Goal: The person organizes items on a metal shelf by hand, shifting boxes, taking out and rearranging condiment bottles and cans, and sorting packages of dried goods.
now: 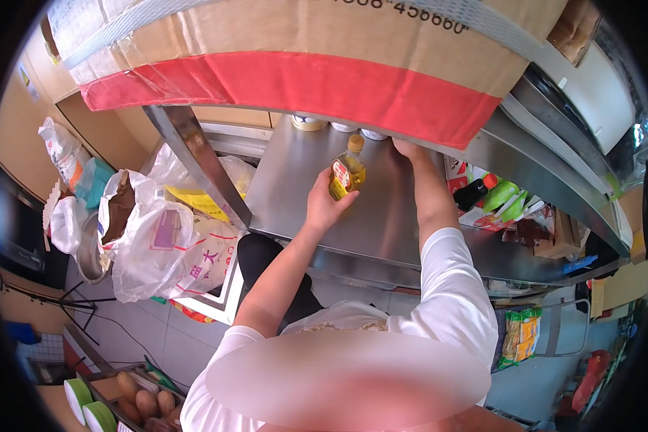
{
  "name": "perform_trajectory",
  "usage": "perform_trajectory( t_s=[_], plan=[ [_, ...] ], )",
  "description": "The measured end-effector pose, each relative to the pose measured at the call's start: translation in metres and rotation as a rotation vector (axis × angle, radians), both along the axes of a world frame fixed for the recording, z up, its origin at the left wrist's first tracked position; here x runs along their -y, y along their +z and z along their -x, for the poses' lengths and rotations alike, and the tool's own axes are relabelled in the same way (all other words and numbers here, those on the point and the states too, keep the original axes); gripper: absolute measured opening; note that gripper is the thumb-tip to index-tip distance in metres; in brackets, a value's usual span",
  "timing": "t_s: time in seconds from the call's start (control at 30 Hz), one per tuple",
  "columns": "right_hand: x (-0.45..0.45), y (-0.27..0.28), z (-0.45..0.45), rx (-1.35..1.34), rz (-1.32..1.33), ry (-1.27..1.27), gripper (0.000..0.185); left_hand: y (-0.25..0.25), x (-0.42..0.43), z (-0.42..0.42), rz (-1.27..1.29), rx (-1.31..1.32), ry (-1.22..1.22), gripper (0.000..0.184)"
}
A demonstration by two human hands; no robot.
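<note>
- Over the steel counter, that's where the bottle is, kinda mid-counter, with yellow liquid in it and a red and yellow label.
- Left hand has it: fingers and thumb curled around the lower body, so only partly closed, about as wide as the bottle itself.
- Cap end points away from the person, up the frame and a touch right. Base end sits down in the palm.
- So the long axis runs near to far with a slight rightward lean. Can't really tell from this angle how upright it is.
- Right hand is reaching to the back, just right of a few jars. Its fingertips are hidden under the edge of the big box, so can't tell how open it is or if it's got hold of anything.
- Off to the right of that arm there's a dark bottle with a red cap, tipped over, cap up and right.
- Left side's a pile of plastic bags, well apart from the bottle.
</note>
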State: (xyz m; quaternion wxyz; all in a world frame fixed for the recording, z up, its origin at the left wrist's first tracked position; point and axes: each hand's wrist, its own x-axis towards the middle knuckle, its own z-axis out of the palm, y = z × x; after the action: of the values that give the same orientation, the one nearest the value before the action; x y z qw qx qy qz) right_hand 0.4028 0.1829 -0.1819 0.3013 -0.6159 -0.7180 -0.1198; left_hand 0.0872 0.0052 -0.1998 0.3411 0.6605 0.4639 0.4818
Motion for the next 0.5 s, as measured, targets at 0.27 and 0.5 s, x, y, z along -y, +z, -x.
perform_trajectory(
  t_s=[0.27,0.5],
  plan=[
    [0.022,-0.005,0.029,-0.102,-0.167,-0.058,0.043,-0.001,-0.001,0.001,-0.007,0.007,-0.009,0.084],
    [0.064,-0.038,0.059,-0.35,0.038,-0.06,0.024,-0.006,-0.003,-0.003,-0.015,0.017,-0.02,0.084]
  ],
)
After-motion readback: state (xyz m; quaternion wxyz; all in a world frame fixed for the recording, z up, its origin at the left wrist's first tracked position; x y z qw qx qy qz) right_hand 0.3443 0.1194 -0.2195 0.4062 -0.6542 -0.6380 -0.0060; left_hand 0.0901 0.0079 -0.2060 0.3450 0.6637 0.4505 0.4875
